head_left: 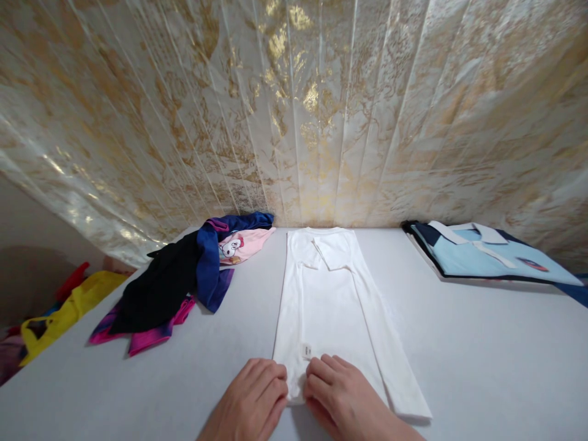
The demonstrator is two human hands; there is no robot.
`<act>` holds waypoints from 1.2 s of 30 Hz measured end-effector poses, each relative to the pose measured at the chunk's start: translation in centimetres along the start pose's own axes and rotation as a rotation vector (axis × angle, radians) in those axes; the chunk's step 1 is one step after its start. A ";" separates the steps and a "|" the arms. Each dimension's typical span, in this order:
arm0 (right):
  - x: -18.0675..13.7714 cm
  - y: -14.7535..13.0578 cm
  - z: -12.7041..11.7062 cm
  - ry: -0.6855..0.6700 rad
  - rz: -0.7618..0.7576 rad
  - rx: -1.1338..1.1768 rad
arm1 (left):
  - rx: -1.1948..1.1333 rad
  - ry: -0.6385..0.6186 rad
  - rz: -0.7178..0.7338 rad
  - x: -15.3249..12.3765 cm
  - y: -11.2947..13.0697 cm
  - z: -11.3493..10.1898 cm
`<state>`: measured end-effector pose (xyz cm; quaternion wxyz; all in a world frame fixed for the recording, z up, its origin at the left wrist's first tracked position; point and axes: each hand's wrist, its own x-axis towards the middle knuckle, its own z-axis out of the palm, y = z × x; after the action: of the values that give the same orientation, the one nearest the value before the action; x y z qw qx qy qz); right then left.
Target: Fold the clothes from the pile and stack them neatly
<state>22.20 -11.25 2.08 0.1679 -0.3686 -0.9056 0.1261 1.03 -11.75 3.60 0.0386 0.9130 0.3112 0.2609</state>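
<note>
A white garment (324, 300) lies lengthwise on the white table (482, 349), folded into a narrow strip with its sleeves turned in. A small label shows near its near end. My left hand (255, 398) and my right hand (337, 395) rest side by side on the garment's near hem. Both hands have their fingers curled and pressed down on the fabric edge.
A heap of dark blue, black, pink and magenta clothes (184, 278) lies at the left. A folded light blue polo shirt (487, 254) on dark fabric sits at the back right. Yellow and red items (64, 309) lie off the table's left edge. A gold-patterned curtain (298, 110) hangs behind.
</note>
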 end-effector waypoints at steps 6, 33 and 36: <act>-0.3 0.3 0.0 0.016 0.024 0.143 | -0.045 -0.051 -0.033 -0.6 -0.5 0.5; 0.4 0.8 -2.3 0.004 -0.057 0.281 | 0.031 -0.192 -0.132 1.6 -1.3 -1.0; -0.4 3.4 -4.0 0.122 0.074 0.177 | 0.132 -0.271 -0.219 3.9 -2.5 1.0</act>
<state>26.23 -8.74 4.43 0.2497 -0.3924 -0.8649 0.1889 2.75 -7.31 3.95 0.0486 0.9011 0.4170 0.1086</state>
